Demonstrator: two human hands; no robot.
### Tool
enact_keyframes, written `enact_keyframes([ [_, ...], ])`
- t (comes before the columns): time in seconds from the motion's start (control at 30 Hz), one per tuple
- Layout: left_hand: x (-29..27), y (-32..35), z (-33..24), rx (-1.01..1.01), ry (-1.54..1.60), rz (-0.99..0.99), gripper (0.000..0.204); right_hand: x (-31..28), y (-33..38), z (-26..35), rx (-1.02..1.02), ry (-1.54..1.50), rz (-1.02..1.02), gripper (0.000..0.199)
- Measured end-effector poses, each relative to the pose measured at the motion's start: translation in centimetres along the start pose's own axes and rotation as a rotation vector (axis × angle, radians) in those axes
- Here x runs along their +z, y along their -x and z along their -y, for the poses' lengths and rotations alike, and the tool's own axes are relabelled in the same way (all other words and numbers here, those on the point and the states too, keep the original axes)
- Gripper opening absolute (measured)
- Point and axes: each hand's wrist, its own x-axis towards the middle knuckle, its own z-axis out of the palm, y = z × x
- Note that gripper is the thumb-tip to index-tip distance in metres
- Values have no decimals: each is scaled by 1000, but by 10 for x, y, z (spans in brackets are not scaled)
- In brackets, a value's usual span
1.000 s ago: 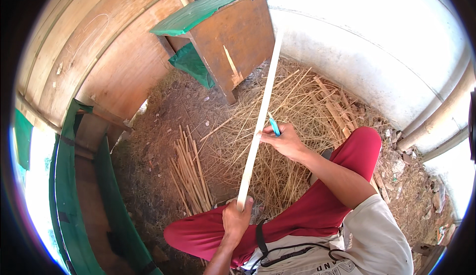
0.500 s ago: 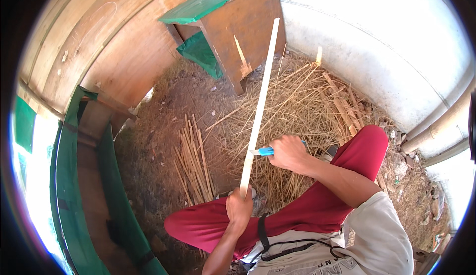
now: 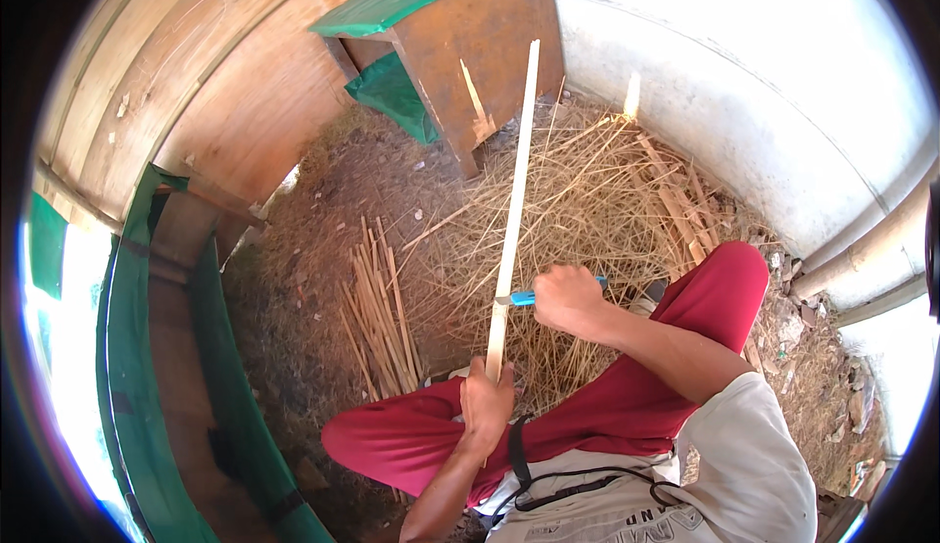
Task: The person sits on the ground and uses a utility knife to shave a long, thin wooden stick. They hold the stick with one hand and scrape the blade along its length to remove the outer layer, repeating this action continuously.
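My left hand [image 3: 487, 401] is closed around the lower end of a long pale strip, likely bamboo [image 3: 517, 200], which slants up and away in front of me. In my right hand [image 3: 568, 298] is a blue-handled utility knife [image 3: 524, 298], gripped in a fist. Its blade lies against the strip's right side, a little above my left hand. Below and beyond the strip spreads a heap of thin straw-coloured shavings [image 3: 578, 190]. A bundle of split strips [image 3: 380, 313] lies on the ground to the left, near my left knee.
A brown wooden desk with a green cover [image 3: 480, 44] stands at the back. Green-covered low furniture [image 3: 147, 377] lines the left side. Thicker split pieces [image 3: 681, 210] lie right of the shavings, by the white wall [image 3: 725, 83]. My crossed legs [image 3: 607, 386] border the work.
My left hand has shifted slightly right and up, and the strip has turned so that it shows narrower. The knife stays against it, with my right hand almost in the same place.
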Motion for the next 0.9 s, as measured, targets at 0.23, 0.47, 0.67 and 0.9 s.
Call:
enact_keyframes([
  [0.23, -1, 10, -1, 77, 47, -2, 22, 5, -9, 1, 10, 61, -28, 13],
  [0.47, -3, 14, -2, 9, 101, 16, 19, 34, -27, -5, -37, 99, -169, 11],
  [0.67, -1, 13, 9, 145, 55, 7, 19, 40, -34, -10, 1, 94, -206, 11],
  [0.9, -11, 27, 11, 105, 59, 107, 20, 35, -37, -18, 2, 126, -146, 14],
])
